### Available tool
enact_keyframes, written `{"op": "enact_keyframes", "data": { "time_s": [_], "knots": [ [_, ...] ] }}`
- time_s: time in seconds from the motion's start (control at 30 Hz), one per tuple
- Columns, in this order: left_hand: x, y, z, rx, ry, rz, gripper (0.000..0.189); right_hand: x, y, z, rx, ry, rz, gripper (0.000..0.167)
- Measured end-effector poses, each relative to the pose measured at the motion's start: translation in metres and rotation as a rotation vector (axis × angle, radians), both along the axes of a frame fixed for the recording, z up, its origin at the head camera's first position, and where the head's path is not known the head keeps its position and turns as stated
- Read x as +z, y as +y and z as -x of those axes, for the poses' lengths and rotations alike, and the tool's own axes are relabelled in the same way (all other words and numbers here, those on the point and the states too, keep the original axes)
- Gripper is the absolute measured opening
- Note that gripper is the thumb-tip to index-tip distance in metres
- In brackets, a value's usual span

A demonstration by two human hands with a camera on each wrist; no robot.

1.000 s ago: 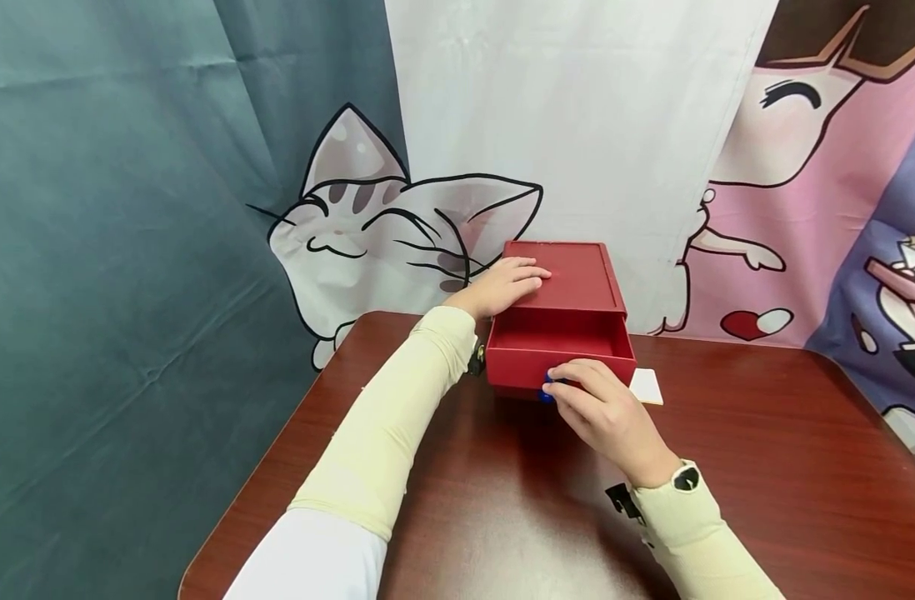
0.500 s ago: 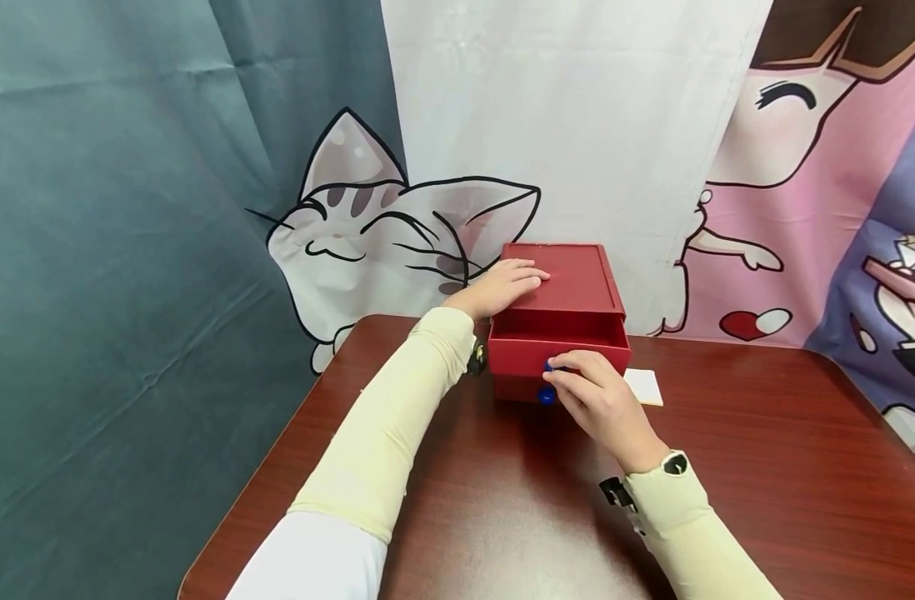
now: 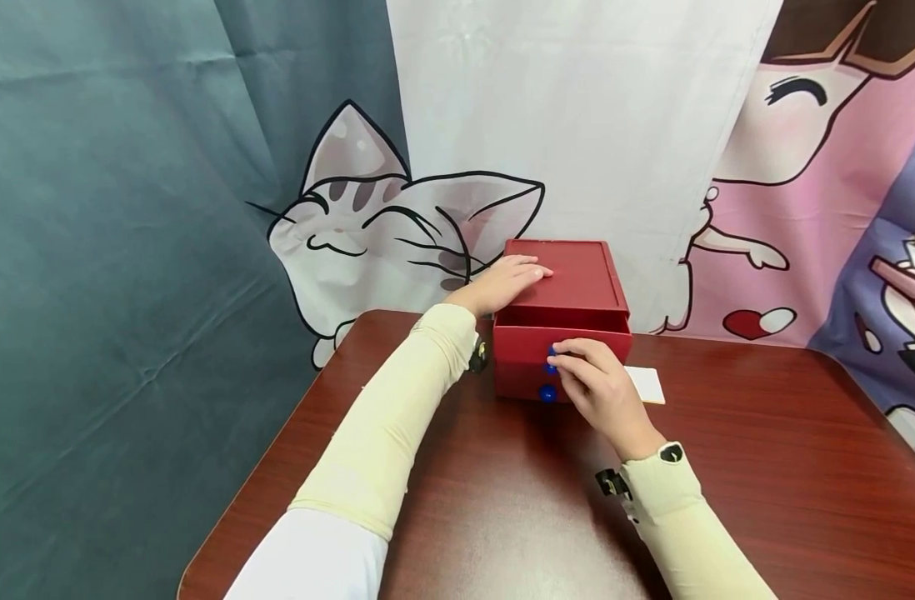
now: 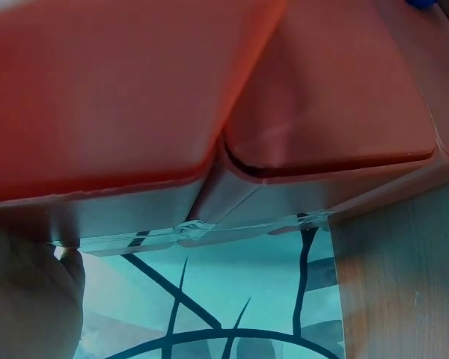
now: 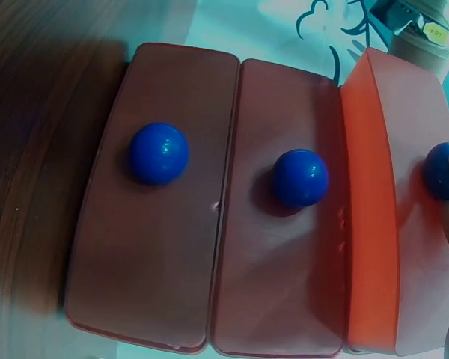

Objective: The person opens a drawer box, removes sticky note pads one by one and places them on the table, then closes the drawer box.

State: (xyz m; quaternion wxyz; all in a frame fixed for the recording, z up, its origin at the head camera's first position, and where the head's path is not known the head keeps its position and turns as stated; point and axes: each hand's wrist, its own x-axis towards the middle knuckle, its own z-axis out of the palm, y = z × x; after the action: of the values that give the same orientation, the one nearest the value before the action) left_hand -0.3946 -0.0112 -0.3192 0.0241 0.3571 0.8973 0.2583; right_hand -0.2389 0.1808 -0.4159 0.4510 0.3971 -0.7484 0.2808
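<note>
A red cabinet (image 3: 577,275) with three stacked drawers stands at the back of the table. Its top drawer (image 3: 519,343) sticks out partway from the body. With thumb and fingertips my right hand (image 3: 603,396) pinches the blue knob (image 5: 438,173) of that drawer. The middle drawer (image 5: 277,284) and the bottom drawer (image 5: 146,254) sit flush, each bearing a round blue knob. On the left part of the cabinet's top rests my left hand (image 3: 505,285), fingers extended. In the left wrist view only its edge shows, beside the cabinet.
A white card or pad (image 3: 645,385) lies on the brown wooden table (image 3: 765,467), just right of the cabinet. Behind hangs a cloth backdrop (image 3: 615,117) with cartoon figures. Another curtain (image 3: 127,292) borders the table's left side.
The top drawer has slid farther back into the cabinet, with my right hand moving away from me on its knob. My left hand stays on the cabinet top.
</note>
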Motion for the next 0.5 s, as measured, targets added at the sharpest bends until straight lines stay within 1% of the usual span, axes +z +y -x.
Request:
{"op": "enact_keyframes", "data": {
  "time_s": [0.03,0.13,0.17,0.27,0.4,0.5],
  "knots": [
    [0.000,0.000,0.000,0.001,-0.002,0.002,0.051,-0.001,0.000,0.001,-0.005,-0.011,0.003,0.017],
    [0.000,0.001,0.001,-0.002,0.007,0.006,0.052,-0.003,0.001,0.004,-0.030,-0.049,0.010,0.033],
    [0.000,0.001,0.001,-0.001,0.008,0.007,0.052,-0.004,0.001,0.005,-0.037,-0.062,0.013,0.035],
    [-0.001,0.002,0.001,0.012,-0.005,-0.004,0.051,-0.006,0.000,0.008,-0.054,-0.090,0.031,0.039],
    [-0.001,0.002,0.001,0.031,-0.032,-0.031,0.049,-0.007,-0.001,0.011,-0.055,-0.108,0.067,0.040],
    [-0.001,0.003,0.000,0.032,-0.039,-0.035,0.049,-0.009,-0.001,0.014,-0.051,-0.118,0.089,0.040]
  ]
}}
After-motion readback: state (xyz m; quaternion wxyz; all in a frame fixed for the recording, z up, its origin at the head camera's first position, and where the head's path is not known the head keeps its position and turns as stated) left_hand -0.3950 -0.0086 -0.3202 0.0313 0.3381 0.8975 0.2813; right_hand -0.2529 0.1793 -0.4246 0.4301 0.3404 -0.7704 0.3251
